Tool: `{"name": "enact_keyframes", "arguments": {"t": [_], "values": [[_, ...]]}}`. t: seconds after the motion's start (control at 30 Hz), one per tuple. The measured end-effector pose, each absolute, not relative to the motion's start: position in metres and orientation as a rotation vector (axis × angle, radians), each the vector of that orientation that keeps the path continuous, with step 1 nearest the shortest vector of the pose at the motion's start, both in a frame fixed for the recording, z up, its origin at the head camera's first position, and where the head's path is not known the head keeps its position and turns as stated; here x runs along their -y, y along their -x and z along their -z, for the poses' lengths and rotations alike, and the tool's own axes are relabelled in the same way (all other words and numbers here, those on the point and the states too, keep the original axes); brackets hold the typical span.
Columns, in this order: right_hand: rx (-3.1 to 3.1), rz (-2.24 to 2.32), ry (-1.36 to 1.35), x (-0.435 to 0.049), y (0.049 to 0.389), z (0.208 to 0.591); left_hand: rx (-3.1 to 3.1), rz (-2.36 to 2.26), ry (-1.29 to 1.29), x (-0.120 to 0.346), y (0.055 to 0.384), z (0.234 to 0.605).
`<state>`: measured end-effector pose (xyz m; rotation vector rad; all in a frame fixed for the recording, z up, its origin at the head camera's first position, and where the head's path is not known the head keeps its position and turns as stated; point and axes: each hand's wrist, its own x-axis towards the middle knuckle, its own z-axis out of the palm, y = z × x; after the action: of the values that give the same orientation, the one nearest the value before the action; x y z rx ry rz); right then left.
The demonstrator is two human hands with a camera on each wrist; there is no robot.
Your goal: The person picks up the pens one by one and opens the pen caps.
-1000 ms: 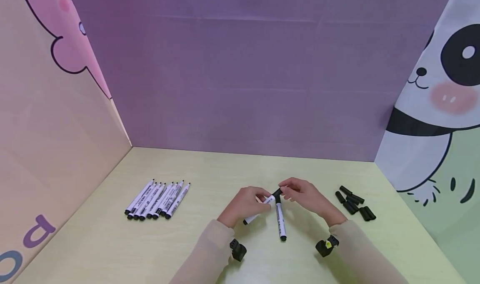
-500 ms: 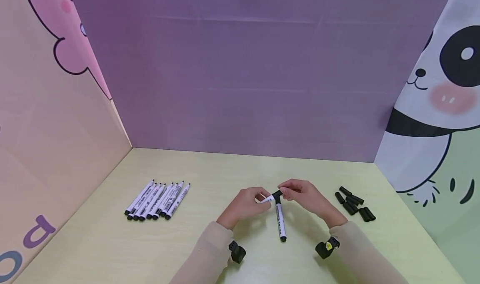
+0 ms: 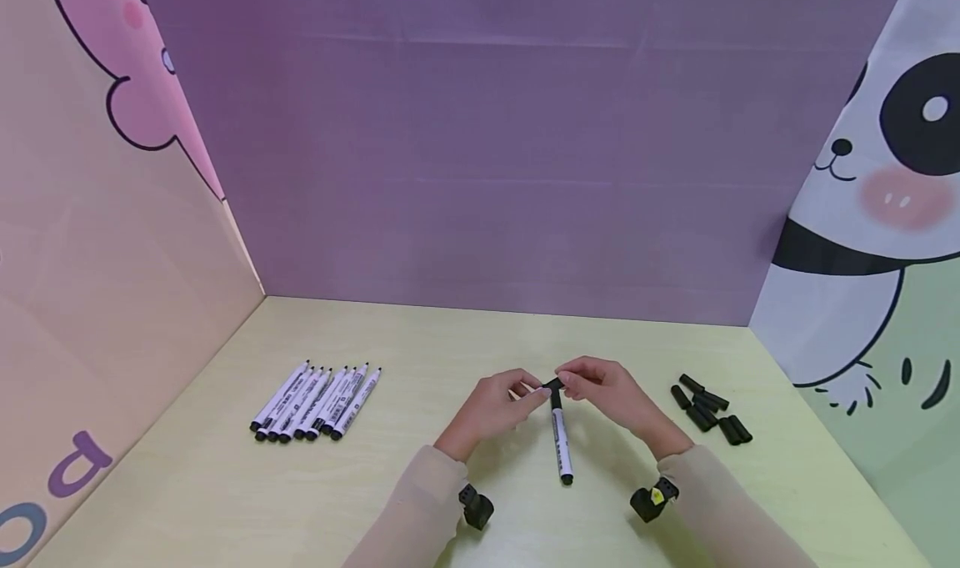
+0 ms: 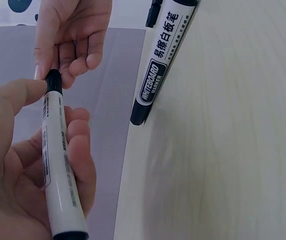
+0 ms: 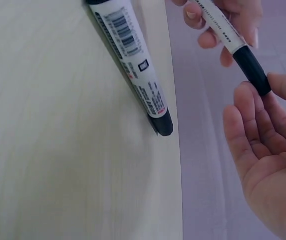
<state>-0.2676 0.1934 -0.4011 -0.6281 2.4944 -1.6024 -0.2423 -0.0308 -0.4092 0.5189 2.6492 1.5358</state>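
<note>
Over the table my left hand (image 3: 495, 405) holds a white whiteboard marker (image 4: 60, 165), its thumb at the lower edge of the black cap (image 5: 251, 69). From the other side, my right hand (image 3: 603, 389) pinches the end of that cap between thumb and fingers. The cap sits on the marker's end, in line with the barrel. In the head view the left hand hides the barrel, leaving just the cap in sight. Below and between the hands lies a second capped whiteboard marker (image 3: 561, 447), which neither hand touches.
At the left of the table, several uncapped markers (image 3: 315, 403) lie side by side with their tips pointing away. Several loose black caps (image 3: 705, 405) are scattered at the right. A purple backdrop (image 3: 480, 151) rises behind the table, with printed panels at both sides.
The held marker's barrel, earlier visible beneath the left hand, has tilted out of sight in the head view. The left thumb has come up to the cap. The right hand has barely moved.
</note>
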Motion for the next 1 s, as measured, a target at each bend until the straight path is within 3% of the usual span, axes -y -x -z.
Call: {"name": "enact_keyframes", "arguments": {"t": [1.0], "values": [[-2.468,1.574,0.71,-0.1888,0.2597,0.3957,-2.636,-1.611,-0.627,0.0372,0.2425,0.4074]]}}
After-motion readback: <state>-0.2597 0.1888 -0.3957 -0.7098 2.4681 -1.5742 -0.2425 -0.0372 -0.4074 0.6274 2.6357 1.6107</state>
